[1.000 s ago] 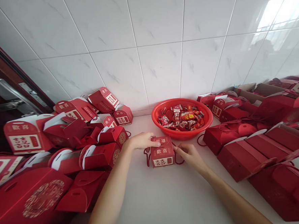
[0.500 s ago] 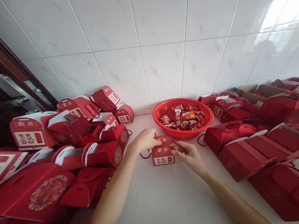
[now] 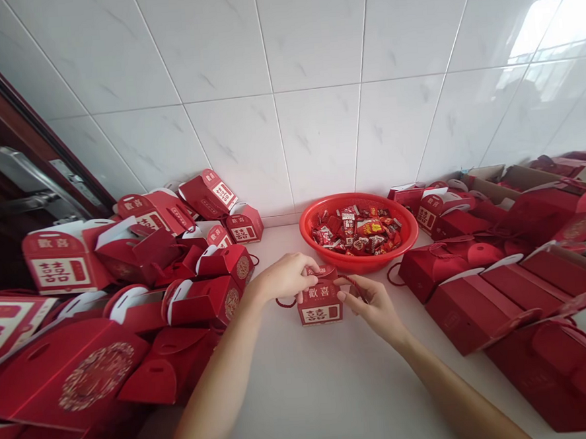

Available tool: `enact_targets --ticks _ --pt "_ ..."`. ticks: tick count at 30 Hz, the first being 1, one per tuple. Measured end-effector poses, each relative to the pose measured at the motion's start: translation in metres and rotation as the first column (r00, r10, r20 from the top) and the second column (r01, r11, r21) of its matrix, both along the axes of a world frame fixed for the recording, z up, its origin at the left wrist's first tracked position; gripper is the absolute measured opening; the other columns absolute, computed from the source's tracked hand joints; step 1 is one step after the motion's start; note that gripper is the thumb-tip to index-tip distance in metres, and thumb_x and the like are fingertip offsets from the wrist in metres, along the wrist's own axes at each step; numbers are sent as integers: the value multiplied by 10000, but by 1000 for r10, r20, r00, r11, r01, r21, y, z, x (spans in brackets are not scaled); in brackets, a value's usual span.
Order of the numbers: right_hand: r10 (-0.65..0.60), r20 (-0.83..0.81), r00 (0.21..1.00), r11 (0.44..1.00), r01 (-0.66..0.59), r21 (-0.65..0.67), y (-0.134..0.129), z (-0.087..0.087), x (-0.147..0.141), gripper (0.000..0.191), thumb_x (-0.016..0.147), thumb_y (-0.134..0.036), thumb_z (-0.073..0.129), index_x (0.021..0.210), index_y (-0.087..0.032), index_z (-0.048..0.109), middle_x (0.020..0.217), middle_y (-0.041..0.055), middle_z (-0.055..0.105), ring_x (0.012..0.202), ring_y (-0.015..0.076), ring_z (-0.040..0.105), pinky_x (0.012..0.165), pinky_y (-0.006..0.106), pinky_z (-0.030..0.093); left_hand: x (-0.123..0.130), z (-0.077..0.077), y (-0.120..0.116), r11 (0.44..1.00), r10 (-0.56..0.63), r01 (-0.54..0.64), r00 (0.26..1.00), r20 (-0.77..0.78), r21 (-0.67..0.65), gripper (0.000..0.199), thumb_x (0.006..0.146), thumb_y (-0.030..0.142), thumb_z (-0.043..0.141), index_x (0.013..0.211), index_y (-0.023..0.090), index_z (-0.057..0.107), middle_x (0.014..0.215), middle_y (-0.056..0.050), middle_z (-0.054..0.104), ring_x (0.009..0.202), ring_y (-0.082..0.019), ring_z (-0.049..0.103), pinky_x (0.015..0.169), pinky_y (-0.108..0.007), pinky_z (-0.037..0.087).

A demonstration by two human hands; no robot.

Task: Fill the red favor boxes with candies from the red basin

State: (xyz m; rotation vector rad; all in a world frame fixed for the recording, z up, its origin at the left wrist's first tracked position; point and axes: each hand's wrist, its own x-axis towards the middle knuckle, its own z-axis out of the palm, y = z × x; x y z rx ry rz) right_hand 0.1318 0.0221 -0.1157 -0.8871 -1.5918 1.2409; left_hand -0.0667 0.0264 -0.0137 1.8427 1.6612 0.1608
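Observation:
A small red box (image 3: 320, 312) with white-panel lettering stands upright on the white table, between my two hands. My left hand (image 3: 290, 276) is closed on the box's top flap, at its left side. At the right side, my right hand (image 3: 370, 299) pinches the box's edge, with the dark red cord handle (image 3: 350, 283) passing by its fingers. Part of the cord also loops out under my left hand. Behind the box sits a red plastic basket (image 3: 362, 262) holding wrapped candies (image 3: 358, 231).
Many red boxes (image 3: 199, 301) crowd the left side, some with flaps up. More red boxes (image 3: 477, 307) fill the right side. A white tiled wall (image 3: 318, 145) rises behind, and a dark door with a metal handle (image 3: 22, 173) is at the far left.
The top flaps of the small box stand closer together, and my left hand has shifted slightly over them. My right hand has barely moved.

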Motion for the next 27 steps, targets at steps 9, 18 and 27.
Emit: enact_targets --ticks 9,18,27 --pt "-79 -176 981 996 85 29 -1 12 6 277 805 -434 719 913 -180 741 842 59 715 601 123 513 545 256 475 -17 12 -6 996 -65 66 998 -19 67 406 795 353 565 1135 175 699 684 -16 672 626 -183 634 527 -238 427" --pt "-113 -224 968 989 131 69 -1 11 9 205 819 -378 719 931 -208 743 841 47 728 652 140 571 583 263 519 -6 -3 5 996 -46 56 989 -140 65 215 743 263 630 936 205 703 834 -12 710 644 -161 630 568 -235 424" --pt "-50 79 996 973 31 229 -3 4 1 300 871 -342 617 1109 -175 689 1028 78 743 702 161 608 695 304 526 -4 -4 5 998 -32 36 993 -110 42 166 712 236 631 861 191 686 796 -8 710 584 -141 598 522 -228 393"
